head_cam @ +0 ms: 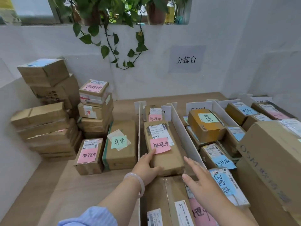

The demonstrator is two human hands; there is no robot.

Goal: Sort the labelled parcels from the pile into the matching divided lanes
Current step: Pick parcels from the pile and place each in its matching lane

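A long brown parcel [164, 149] with a pink note lies in the leftmost lane between two white dividers. My left hand [147, 167] rests on its near left corner, fingers straight along its side and thumb on the front edge. My right hand [201, 178] hovers open just right of the parcel, above the divider [185, 132], holding nothing. Behind it in the same lane sits a smaller pink-noted parcel [154, 113]. The pile of parcels [48, 121] stacks up at the left against the wall.
Outside the lanes lie a green-noted parcel [120, 144] and a pink-noted one [88, 156]. Lanes to the right hold parcels with green and blue notes [206, 124]. A big carton [273, 160] stands at the right. Plants hang from the window sill.
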